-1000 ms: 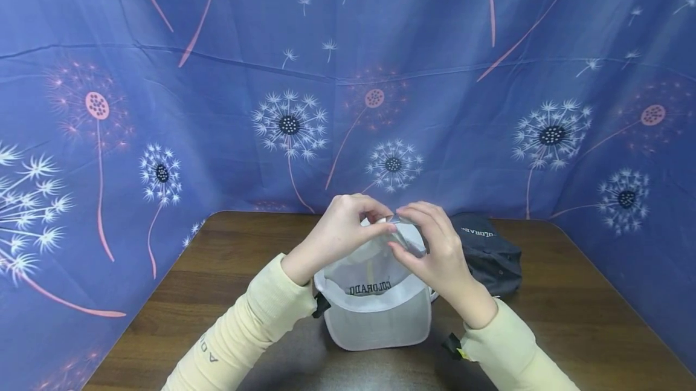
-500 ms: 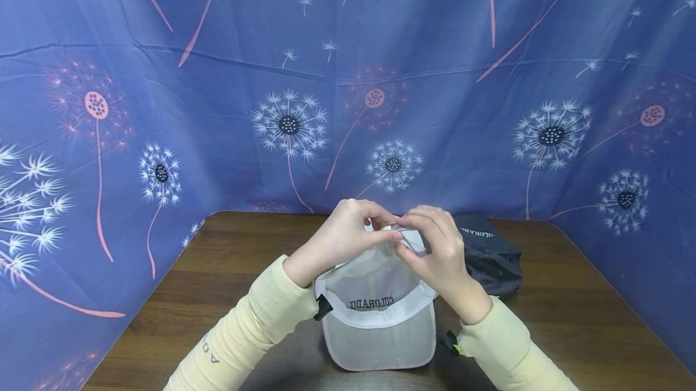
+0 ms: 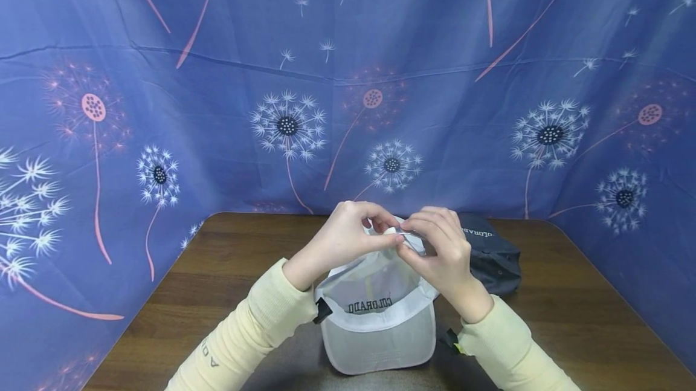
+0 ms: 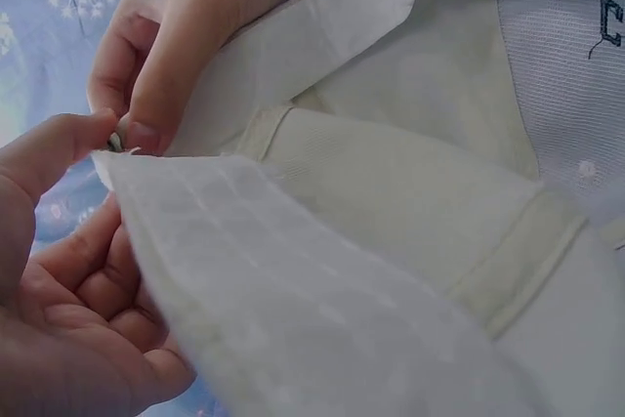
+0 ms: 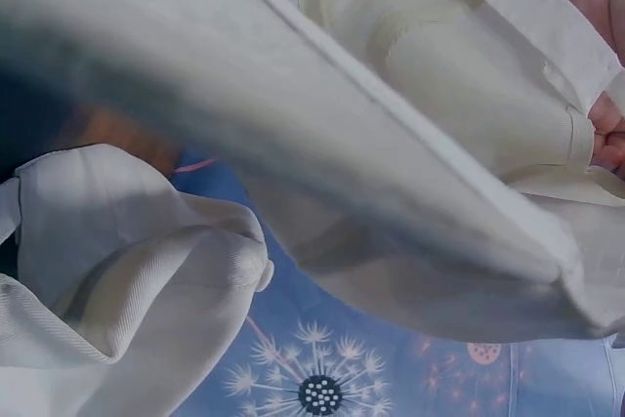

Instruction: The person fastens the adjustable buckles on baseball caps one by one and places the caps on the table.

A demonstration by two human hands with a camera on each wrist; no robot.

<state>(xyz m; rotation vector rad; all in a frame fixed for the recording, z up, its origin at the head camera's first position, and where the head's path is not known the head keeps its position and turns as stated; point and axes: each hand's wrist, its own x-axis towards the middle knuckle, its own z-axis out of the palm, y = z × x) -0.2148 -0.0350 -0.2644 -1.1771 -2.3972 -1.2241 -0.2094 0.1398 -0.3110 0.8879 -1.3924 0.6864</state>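
Note:
A white baseball cap [image 3: 380, 342] is held with its opening facing me and its brim low. COLORADO shows reversed through its front panel. My left hand [image 3: 348, 234] pinches the cap's back strap between thumb and fingers. Close against it, my right hand [image 3: 440, 252] grips the other side of the strap, fingers curved. In the left wrist view, the thumbs and fingertips of both hands meet at the end of the white strap [image 4: 215, 212]. A small dark, shiny bit shows between the fingertips there; its kind is partly hidden.
A dark cap [image 3: 492, 258] with white lettering lies on the brown wooden table [image 3: 228, 264] behind the right hand. Another pale cap [image 5: 146, 261] shows at lower left in the right wrist view. A blue dandelion-print cloth [image 3: 337, 137] hangs behind the table.
The white cap's brim has dropped lower and toward me. Both hands have shifted slightly down, with the fingertips still together at the strap.

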